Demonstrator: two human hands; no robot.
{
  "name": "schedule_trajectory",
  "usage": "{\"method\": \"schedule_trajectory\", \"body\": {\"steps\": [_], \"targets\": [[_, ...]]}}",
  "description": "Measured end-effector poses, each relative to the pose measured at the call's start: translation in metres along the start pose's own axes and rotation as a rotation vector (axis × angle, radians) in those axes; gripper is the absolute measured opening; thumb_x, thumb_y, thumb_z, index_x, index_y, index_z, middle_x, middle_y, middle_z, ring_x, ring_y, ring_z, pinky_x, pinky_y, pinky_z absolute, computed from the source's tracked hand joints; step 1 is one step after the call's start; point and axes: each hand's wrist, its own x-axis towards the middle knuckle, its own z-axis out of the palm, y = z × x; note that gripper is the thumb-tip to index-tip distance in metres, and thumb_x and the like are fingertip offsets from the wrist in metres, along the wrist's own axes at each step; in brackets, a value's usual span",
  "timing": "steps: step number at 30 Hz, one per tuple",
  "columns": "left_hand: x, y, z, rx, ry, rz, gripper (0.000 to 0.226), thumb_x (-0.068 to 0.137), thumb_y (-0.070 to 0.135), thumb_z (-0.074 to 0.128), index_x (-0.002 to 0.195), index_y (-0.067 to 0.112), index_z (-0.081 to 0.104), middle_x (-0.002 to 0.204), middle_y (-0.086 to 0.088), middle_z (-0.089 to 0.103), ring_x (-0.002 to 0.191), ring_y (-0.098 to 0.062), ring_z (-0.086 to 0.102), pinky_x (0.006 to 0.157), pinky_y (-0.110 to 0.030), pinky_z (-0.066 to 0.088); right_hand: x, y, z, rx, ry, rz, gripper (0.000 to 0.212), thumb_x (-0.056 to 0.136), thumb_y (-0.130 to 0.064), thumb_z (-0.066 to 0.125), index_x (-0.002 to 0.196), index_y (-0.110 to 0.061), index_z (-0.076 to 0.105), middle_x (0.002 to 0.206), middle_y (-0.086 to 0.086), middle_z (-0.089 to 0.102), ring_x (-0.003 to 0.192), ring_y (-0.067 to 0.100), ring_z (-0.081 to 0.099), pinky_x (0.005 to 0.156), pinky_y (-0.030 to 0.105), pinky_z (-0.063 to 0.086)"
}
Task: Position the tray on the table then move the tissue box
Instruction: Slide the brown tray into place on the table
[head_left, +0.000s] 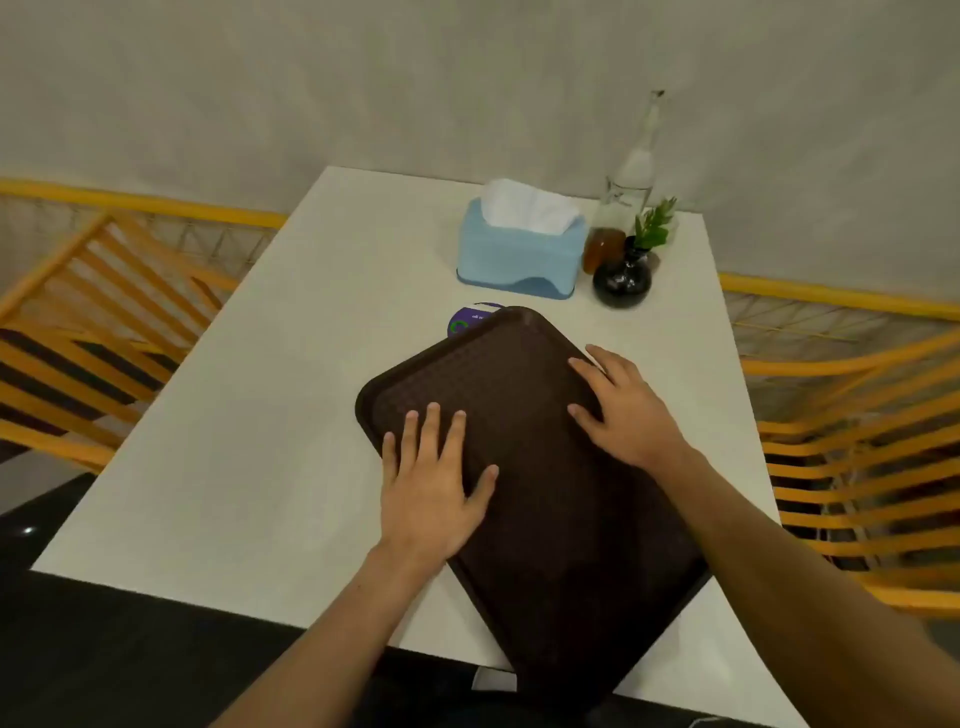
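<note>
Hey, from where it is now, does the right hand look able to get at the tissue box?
Probably yes. The right hand lies flat on the tray, and the table between it and the tissue box looks bare.

tray (545, 467): dark brown plastic, matt, textured under my palms
table (270, 415): smooth, matt white
tissue box (519, 254): blue plastic, slight sheen
bottle (631, 176): clear glass

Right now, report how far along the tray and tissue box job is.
Done: the tray lies on the table, though skewed and overhanging the near edge. In hand: left hand and right hand press flat on it. Left: the tissue box stands untouched.
</note>
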Motion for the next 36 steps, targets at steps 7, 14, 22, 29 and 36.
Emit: {"method": "schedule_trajectory", "body": {"steps": [7,14,22,29,36], "targets": [[-0.014,-0.002,0.025,0.165,-0.045,-0.027,0.084,0.095,0.073,0.014,0.161,0.023,0.024,0.167,-0.012,0.022,0.155,-0.034,0.013,0.124,-0.053,-0.002,-0.008,0.023,0.012,-0.169,-0.076,0.027,0.064,0.101,-0.061,0.026,0.148,-0.024,0.049,0.159,0.006,0.037,0.134,0.030,0.043,0.103,0.050,0.043],[0.004,-0.027,0.019,0.170,-0.002,0.032,0.083,0.094,0.075,0.016,0.160,0.025,0.030,0.166,-0.010,0.027,0.154,-0.033,0.019,0.125,-0.051,0.000,0.001,0.012,0.022,-0.116,-0.064,0.028,0.061,0.106,-0.053,0.029,0.152,-0.016,0.045,0.164,0.011,0.028,0.148,0.029,0.030,0.121,0.047,0.026],[0.038,-0.099,-0.006,0.131,-0.030,0.155,0.085,0.091,0.080,0.018,0.160,0.031,0.027,0.168,-0.002,0.023,0.155,-0.025,0.014,0.126,-0.045,-0.004,0.010,-0.038,0.041,0.070,-0.007,0.169,0.054,0.108,-0.043,0.033,0.152,-0.014,0.043,0.166,0.008,0.025,0.154,0.027,0.015,0.125,0.046,0.015],[0.074,-0.152,-0.027,0.106,-0.062,0.266,0.082,0.091,0.079,0.023,0.158,0.033,0.031,0.167,0.001,0.025,0.155,-0.020,0.013,0.126,-0.043,-0.003,0.019,-0.085,0.051,0.172,0.041,0.299,0.047,0.110,-0.029,0.032,0.153,-0.014,0.042,0.167,0.006,0.021,0.156,0.026,0.008,0.126,0.046,0.015],[0.114,-0.210,-0.053,0.111,-0.004,0.247,0.087,0.088,0.082,0.032,0.155,0.027,0.040,0.166,-0.005,0.028,0.156,-0.023,0.010,0.126,-0.043,-0.004,0.030,-0.150,0.061,0.291,0.092,0.482,0.046,0.109,-0.020,0.034,0.154,-0.011,0.040,0.167,0.009,0.023,0.155,0.031,0.009,0.126,0.045,0.013]]}}
